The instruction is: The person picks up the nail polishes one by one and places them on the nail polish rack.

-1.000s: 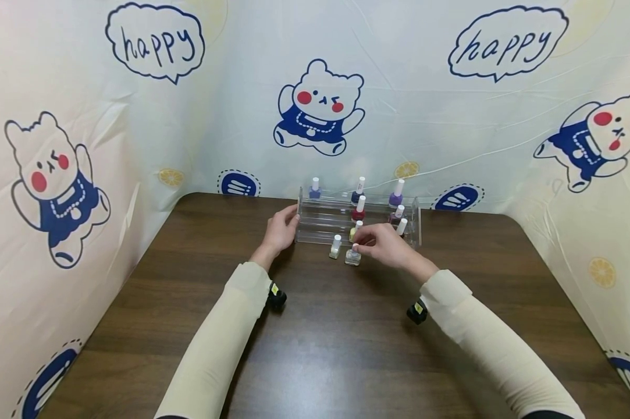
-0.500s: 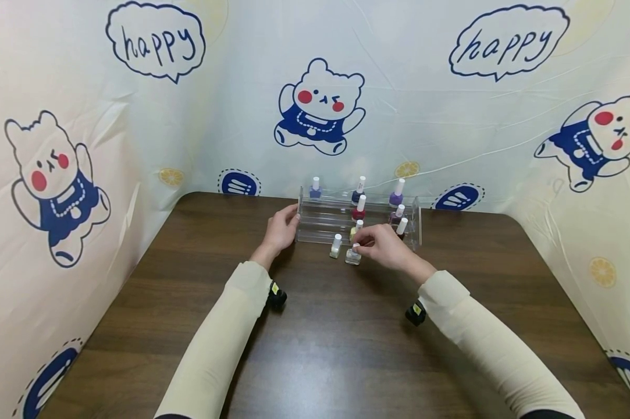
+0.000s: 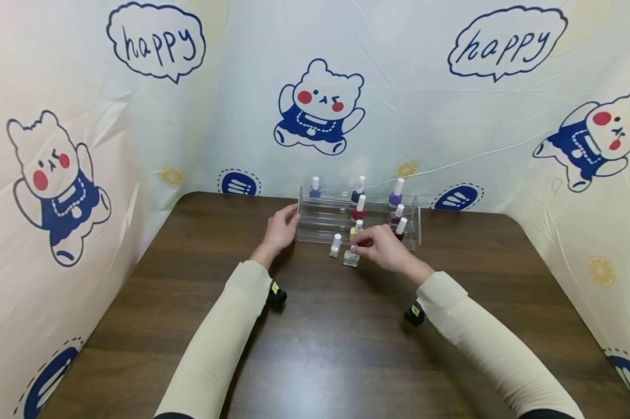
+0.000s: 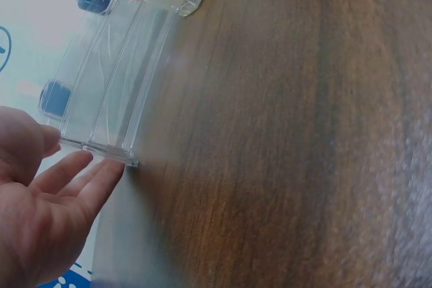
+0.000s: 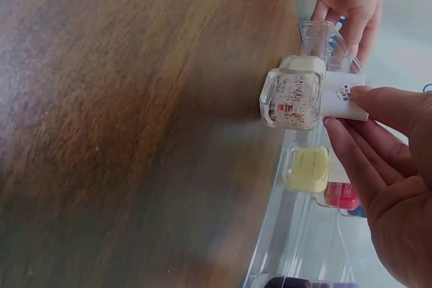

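Observation:
My right hand [image 3: 383, 247] pinches the white cap of a clear nail polish bottle with dark specks [image 5: 295, 99] between thumb and fingertips. The bottle is upright, just in front of the clear acrylic rack [image 3: 325, 224]. Beside it on the left stands a pale cream nail polish bottle [image 3: 335, 247]. A yellow nail polish bottle [image 5: 309, 168] is close behind, on the rack's lowest tier. My left hand [image 4: 50, 200] touches the rack's left end panel, its fingers extended and the fingertips against the plastic.
Higher on the rack stand a red bottle [image 3: 358, 210], a dark blue one [image 3: 357, 196], a light blue one [image 3: 315, 191] and a purple one [image 3: 395, 199]. Dark bottles [image 3: 395, 219] are at its right end. A printed cloth [image 3: 241, 116] hangs behind the brown wooden table [image 3: 315, 349].
My right hand has shifted very slightly left and toward me with the speckled bottle in its pinch. The left hand and the rack have kept their places.

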`<action>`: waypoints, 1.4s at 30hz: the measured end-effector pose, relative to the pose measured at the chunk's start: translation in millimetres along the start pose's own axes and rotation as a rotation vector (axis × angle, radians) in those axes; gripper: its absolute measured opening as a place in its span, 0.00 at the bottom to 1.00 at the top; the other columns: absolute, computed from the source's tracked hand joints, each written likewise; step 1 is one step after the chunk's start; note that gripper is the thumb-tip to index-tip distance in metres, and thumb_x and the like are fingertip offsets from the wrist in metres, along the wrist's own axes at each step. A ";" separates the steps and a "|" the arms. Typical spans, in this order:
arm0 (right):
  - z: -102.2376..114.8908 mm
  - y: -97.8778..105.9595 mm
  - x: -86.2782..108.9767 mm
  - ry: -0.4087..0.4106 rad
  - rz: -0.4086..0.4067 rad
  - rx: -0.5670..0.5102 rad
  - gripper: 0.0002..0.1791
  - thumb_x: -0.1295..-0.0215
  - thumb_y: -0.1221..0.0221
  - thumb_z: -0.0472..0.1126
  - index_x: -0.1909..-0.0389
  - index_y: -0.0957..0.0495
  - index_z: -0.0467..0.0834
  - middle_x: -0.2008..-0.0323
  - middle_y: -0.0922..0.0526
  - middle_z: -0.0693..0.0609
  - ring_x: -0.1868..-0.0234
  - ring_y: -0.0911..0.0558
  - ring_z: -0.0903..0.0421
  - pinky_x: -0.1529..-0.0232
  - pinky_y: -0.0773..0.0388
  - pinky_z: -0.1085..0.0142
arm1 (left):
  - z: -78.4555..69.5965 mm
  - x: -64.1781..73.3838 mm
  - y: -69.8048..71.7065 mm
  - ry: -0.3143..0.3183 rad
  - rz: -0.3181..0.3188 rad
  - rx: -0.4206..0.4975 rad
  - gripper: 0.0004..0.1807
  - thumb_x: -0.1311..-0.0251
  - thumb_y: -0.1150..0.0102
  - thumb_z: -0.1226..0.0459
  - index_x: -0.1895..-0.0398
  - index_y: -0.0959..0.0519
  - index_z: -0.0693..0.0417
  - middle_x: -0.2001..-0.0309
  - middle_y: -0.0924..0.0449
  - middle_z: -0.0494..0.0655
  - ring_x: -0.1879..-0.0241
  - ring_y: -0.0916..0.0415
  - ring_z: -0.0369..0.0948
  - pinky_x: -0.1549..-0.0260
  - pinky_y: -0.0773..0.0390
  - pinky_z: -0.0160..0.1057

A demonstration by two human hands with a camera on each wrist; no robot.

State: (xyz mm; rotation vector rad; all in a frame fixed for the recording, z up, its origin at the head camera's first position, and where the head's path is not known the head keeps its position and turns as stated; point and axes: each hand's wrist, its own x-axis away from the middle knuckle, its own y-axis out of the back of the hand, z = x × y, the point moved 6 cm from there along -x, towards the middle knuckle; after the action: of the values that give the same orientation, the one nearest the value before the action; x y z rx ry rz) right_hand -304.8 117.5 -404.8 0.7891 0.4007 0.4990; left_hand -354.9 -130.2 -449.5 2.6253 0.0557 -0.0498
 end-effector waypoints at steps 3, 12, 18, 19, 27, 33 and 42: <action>2.2 -1.5 -1.0 0.001 0.005 0.002 0.07 0.35 0.32 0.33 0.58 0.11 0.37 0.61 0.10 0.48 0.63 0.14 0.56 0.59 0.14 0.63 | 0.6 0.5 0.2 0.004 -0.001 0.002 0.25 0.21 0.52 0.61 0.24 0.32 0.48 0.32 0.25 0.57 0.33 0.28 0.52 0.31 0.31 0.52; 6.6 -0.6 -4.0 -0.002 0.004 -0.001 0.07 0.35 0.32 0.33 0.58 0.10 0.38 0.61 0.09 0.49 0.64 0.13 0.58 0.62 0.15 0.65 | 0.9 0.0 0.9 0.002 -0.005 0.009 0.24 0.21 0.52 0.62 0.24 0.32 0.48 0.33 0.24 0.56 0.34 0.27 0.52 0.31 0.31 0.51; 14.3 7.4 -6.6 0.004 -0.009 -0.022 0.07 0.34 0.33 0.33 0.58 0.10 0.38 0.61 0.10 0.48 0.65 0.14 0.57 0.63 0.15 0.65 | 1.1 -1.2 1.1 -0.015 -0.011 -0.008 0.24 0.21 0.52 0.62 0.25 0.31 0.48 0.34 0.23 0.56 0.33 0.28 0.51 0.31 0.32 0.50; 15.4 8.9 -7.2 0.006 -0.010 -0.022 0.07 0.33 0.33 0.33 0.58 0.10 0.38 0.61 0.10 0.48 0.65 0.14 0.57 0.63 0.15 0.64 | 1.1 -1.2 1.1 -0.015 -0.010 -0.010 0.24 0.21 0.52 0.62 0.25 0.31 0.48 0.34 0.23 0.56 0.33 0.28 0.51 0.31 0.32 0.50; 24.7 21.1 -11.7 0.018 -0.036 -0.006 0.07 0.34 0.32 0.33 0.58 0.10 0.37 0.62 0.10 0.47 0.66 0.15 0.56 0.66 0.16 0.64 | 2.5 -2.4 0.1 -0.016 -0.007 -0.010 0.24 0.21 0.52 0.61 0.24 0.32 0.49 0.33 0.24 0.56 0.33 0.28 0.51 0.30 0.32 0.50; 33.3 30.8 -13.7 0.013 -0.058 -0.006 0.06 0.35 0.32 0.34 0.59 0.10 0.41 0.62 0.10 0.48 0.65 0.15 0.56 0.66 0.16 0.65 | 3.1 -3.6 -0.1 -0.011 -0.004 -0.005 0.24 0.21 0.53 0.61 0.24 0.32 0.48 0.33 0.24 0.56 0.32 0.29 0.51 0.30 0.32 0.50; 43.5 41.8 -19.5 0.029 -0.086 -0.012 0.06 0.33 0.33 0.35 0.59 0.10 0.41 0.63 0.10 0.48 0.66 0.14 0.56 0.64 0.15 0.63 | 1.7 -2.4 0.8 -0.028 -0.005 -0.010 0.24 0.21 0.52 0.62 0.25 0.31 0.49 0.34 0.23 0.57 0.33 0.27 0.51 0.31 0.31 0.50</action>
State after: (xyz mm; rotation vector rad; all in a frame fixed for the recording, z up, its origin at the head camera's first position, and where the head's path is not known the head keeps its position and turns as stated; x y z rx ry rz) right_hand -309.6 107.0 -342.5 0.7508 0.4565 0.4327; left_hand -357.3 -131.7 -450.5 2.6142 0.0526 -0.0879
